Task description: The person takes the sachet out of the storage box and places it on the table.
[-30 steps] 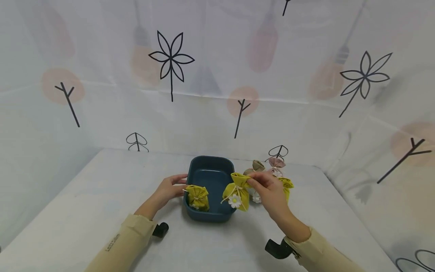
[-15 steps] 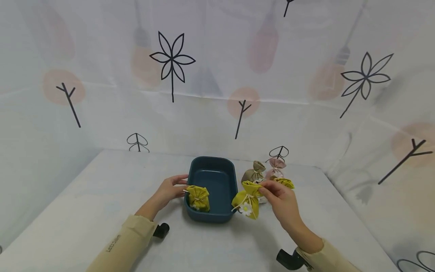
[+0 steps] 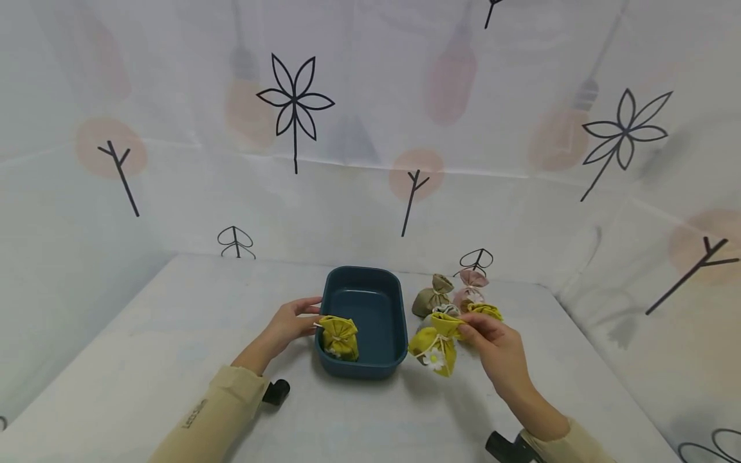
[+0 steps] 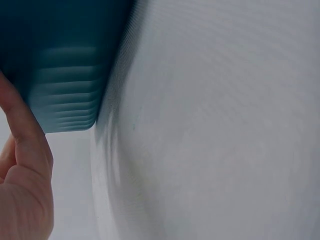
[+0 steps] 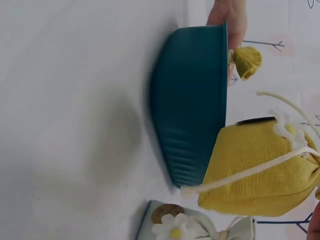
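Observation:
A dark teal tray [image 3: 361, 275] stands on the white cloth-covered table. Inside it, at the near left corner, sits a yellow drawstring pouch [image 3: 338, 337]. My left hand [image 3: 298, 318] lies against the tray's left wall [image 4: 55, 60] with fingers nearly straight; its fingertips [image 5: 227, 15] show past the tray's rim. My right hand [image 3: 463, 326] pinches the gathered top of a second yellow pouch [image 3: 435, 346] with a white daisy. That pouch [image 5: 260, 170] hangs just right of the tray [image 5: 192, 125], outside it, low over the table.
Behind my right hand stands a cluster of pouches: a tan one [image 3: 431, 298], a pink one [image 3: 470, 285], another yellow one [image 3: 485, 311] and a pale one with a daisy [image 5: 185, 227]. Printed white cloth walls close in the table at the back and sides.
My right hand has carried the daisy pouch from the tray's right rim rightward and down, outside the tray. The left hand and the tray have stayed put.

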Action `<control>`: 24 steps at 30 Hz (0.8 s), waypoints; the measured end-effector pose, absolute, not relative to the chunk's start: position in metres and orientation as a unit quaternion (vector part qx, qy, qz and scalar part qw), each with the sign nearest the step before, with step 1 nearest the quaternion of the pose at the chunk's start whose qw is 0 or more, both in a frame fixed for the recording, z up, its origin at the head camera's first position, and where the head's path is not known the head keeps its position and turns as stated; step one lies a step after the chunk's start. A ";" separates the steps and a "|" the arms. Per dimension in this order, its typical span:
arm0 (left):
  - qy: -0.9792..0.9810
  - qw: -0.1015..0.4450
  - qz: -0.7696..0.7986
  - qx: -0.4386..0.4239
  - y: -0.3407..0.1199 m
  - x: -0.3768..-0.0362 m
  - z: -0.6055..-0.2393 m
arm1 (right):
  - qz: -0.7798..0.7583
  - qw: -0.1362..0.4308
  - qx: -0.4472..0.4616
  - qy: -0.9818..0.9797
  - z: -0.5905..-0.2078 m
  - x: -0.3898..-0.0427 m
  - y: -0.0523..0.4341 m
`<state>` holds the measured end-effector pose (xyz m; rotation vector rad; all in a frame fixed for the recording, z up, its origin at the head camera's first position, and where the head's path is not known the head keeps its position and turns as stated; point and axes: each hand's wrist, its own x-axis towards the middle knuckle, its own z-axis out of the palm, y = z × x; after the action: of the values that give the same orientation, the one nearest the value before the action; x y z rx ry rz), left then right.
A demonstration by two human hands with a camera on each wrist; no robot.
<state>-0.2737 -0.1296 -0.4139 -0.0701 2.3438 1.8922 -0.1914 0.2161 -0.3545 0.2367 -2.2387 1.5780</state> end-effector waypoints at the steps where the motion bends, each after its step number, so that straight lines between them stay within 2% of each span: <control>1: 0.776 0.064 0.627 -0.024 -0.130 -0.274 -0.414 | 0.561 0.194 0.083 -0.800 -0.355 -0.191 0.217; 18: 0.777 0.063 0.626 -0.033 -0.129 -0.274 -0.413 | 0.501 0.155 0.051 -0.850 -0.377 -0.209 0.240; 24: 0.777 0.064 0.626 -0.032 -0.129 -0.274 -0.413 | 0.504 0.122 0.032 -0.854 -0.383 -0.219 0.247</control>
<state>-0.2741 -0.1289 -0.4126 -0.0955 2.3452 1.8907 -0.2193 0.2468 -0.3829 0.0920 -2.4927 1.4722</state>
